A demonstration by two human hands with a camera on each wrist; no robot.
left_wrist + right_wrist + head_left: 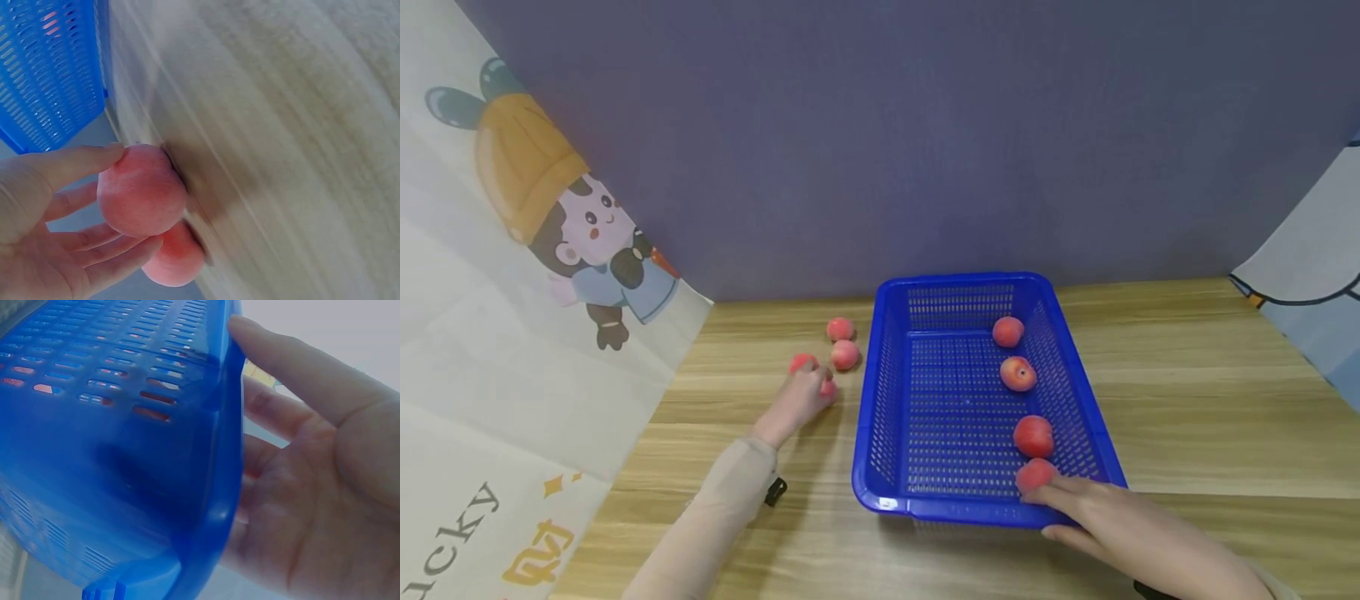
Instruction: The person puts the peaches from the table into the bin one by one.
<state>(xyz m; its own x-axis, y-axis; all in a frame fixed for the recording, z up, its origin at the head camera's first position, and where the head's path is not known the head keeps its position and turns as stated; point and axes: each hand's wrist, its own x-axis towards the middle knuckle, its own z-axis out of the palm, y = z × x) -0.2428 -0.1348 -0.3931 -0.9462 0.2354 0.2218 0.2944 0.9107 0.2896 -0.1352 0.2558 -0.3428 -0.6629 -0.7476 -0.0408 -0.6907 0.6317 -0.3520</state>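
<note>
My left hand is on the wooden table, left of the blue basket. Its thumb and fingers pinch a pinkish-red peach. A second peach lies against the fingertips of that hand. Just beyond are two more peaches, a rear one and a nearer one. At the basket's near right corner, my right hand grips the rim, thumb outside and fingers reaching over it. Beside those fingers, inside the basket, is a peach.
Along the basket's right side lie a red peach, a yellowish one and another farther back. A grey-blue wall rises behind the table. To the left hangs a white printed sheet.
</note>
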